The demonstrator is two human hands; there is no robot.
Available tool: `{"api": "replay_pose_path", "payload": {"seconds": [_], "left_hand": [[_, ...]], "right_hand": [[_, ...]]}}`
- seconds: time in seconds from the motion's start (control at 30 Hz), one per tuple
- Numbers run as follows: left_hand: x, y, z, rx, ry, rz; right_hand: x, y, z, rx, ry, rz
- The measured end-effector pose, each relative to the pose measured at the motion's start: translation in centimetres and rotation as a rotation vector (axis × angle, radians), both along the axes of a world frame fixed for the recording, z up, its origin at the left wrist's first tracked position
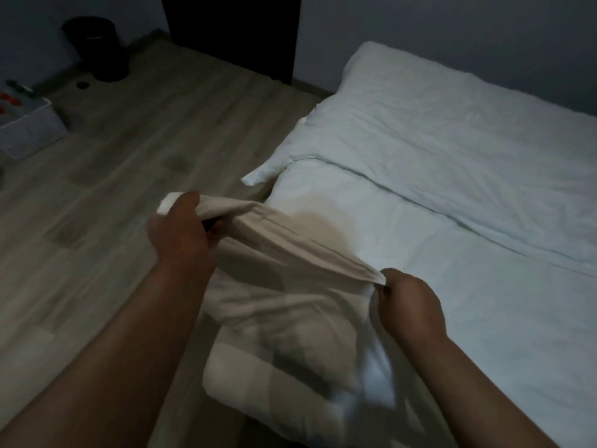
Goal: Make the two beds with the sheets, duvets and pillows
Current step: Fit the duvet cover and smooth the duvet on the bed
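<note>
basket [29,130]: cut off left | bed [452,318]: cut off right | pillow [274,334]: lower part blurred

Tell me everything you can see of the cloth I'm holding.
The cloth is off-white, soft-looking fabric, creased. Its top edge is stretched between the left hand and right hand, each gripping one end. The rest hangs in bulky folds over the near corner of the bed; blur hides whether a pillow is inside.

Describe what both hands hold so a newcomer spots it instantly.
A white bed fills the right side. At its near left edge, left hand and right hand grip a pillowcase. Unlike the white duvet, it is beige and held up.
</note>
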State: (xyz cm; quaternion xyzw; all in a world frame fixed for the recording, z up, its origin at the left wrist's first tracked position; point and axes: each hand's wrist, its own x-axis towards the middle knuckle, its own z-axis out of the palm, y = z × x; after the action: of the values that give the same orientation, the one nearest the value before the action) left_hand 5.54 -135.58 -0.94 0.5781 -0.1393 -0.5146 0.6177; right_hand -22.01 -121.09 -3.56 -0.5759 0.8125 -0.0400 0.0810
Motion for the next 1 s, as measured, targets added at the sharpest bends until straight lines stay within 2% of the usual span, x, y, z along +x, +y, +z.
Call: {"api": "replay_pose_path", "payload": {"seconds": [0.1, 0.2, 0.23, 0.37, 0.4, 0.5, 0.6, 0.67, 0.73, 0.77, 0.83, 0.87, 0.93, 1.0], "left_hand": [[-2.0, -3.4, -1.0, 0.016, -0.153, -0.001], [-4.5, -6.7, -3.1, 0.027, -0.102, -0.161], [-5.0, -7.5, -4.2, 0.067, -0.140, -0.242], [-5.0, -9.1, -10.6, 0.223, -0.833, -0.596], [-4.7, -9.4, -12.0, 0.241, -0.905, -0.682], [-3.1, -11.3, -15.5, 0.269, -0.920, -0.825], [-4.6, -13.4, -15.6, 0.118, -0.991, -0.791], [-7.0, -14.9, -14.6, -0.110, -1.167, -0.822], [-10.2, -15.9, -13.5, -0.377, -1.304, -1.036], [-11.7, -16.3, -13.5, -0.477, -1.351, -1.200], [-13.6, -17.1, -14.0, -0.527, -1.522, -1.492], [-14.1, -17.3, -14.3, -0.553, -1.603, -1.527], [-14.5, -17.8, -14.9, -0.732, -1.643, -1.430], [-14.1, -18.3, -15.2, -0.819, -1.548, -1.345]], "right_hand": [[-2.5, -4.7, -1.5, -0.050, -0.037, -0.116], [-4.5, -8.3, -3.6, -0.076, -0.083, -0.142], [-5.1, -9.3, -4.6, -0.090, -0.073, -0.138], [-6.9, -10.3, -9.3, -0.035, -0.053, -0.161], [-6.9, -10.2, -10.2, -0.025, -0.058, -0.180], [-6.2, -10.0, -11.3, -0.035, -0.069, -0.237], [-6.3, -9.4, -10.1, -0.043, -0.034, -0.365], [-6.1, -7.7, -9.0, -0.203, 0.000, -0.413], [-5.7, -5.6, -9.3, -0.365, -0.008, -0.400], [-5.6, -5.0, -10.0, -0.357, -0.027, -0.392], [-5.9, -5.3, -11.6, -0.280, -0.003, -0.383], [-6.2, -5.9, -12.3, -0.266, 0.023, -0.402], [-6.4, -7.4, -12.2, -0.251, 0.002, -0.477], [-6.6, -9.2, -11.3, -0.257, 0.010, -0.512]]}}
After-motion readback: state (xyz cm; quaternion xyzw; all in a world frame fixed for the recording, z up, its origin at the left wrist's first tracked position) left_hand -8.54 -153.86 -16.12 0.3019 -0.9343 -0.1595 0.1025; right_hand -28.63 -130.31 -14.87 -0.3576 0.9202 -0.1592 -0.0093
